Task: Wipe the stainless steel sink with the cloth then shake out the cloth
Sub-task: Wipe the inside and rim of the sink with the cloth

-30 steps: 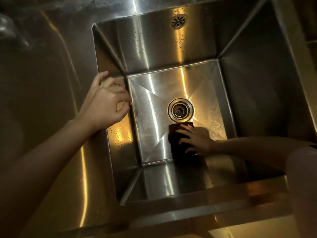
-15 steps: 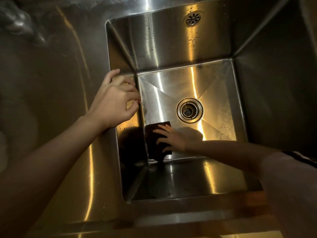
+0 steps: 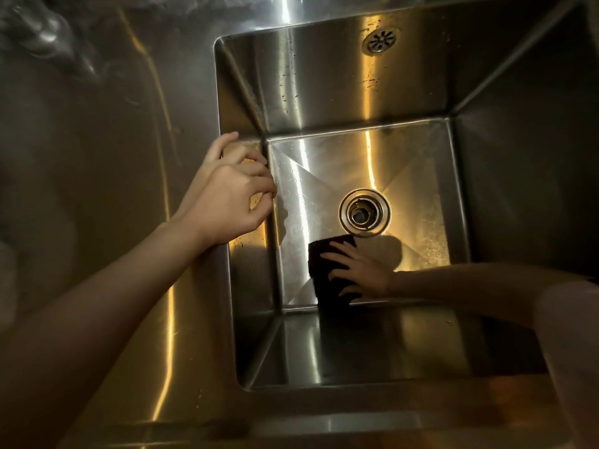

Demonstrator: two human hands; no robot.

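A deep stainless steel sink (image 3: 324, 92) fills the view, with a round drain (image 3: 364, 212) in its floor. A dark folded cloth (image 3: 324, 264) lies flat on the sink floor just below the drain. My right hand (image 3: 359, 270) presses down on the cloth with its fingers spread. My left hand (image 3: 231, 192) rests on the sink's left rim, fingers curled over the edge, holding nothing.
A steel counter (image 3: 113, 189) surrounds the sink on the left and front. An overflow grille (image 3: 379, 40) sits high on the back wall. Water drops speckle the back wall and floor. A light sleeve (image 3: 570, 335) shows at the right edge.
My right hand slid the cloth from the floor's near left corner back to the right, below the drain. The left hand stays on the rim. The view shifted.
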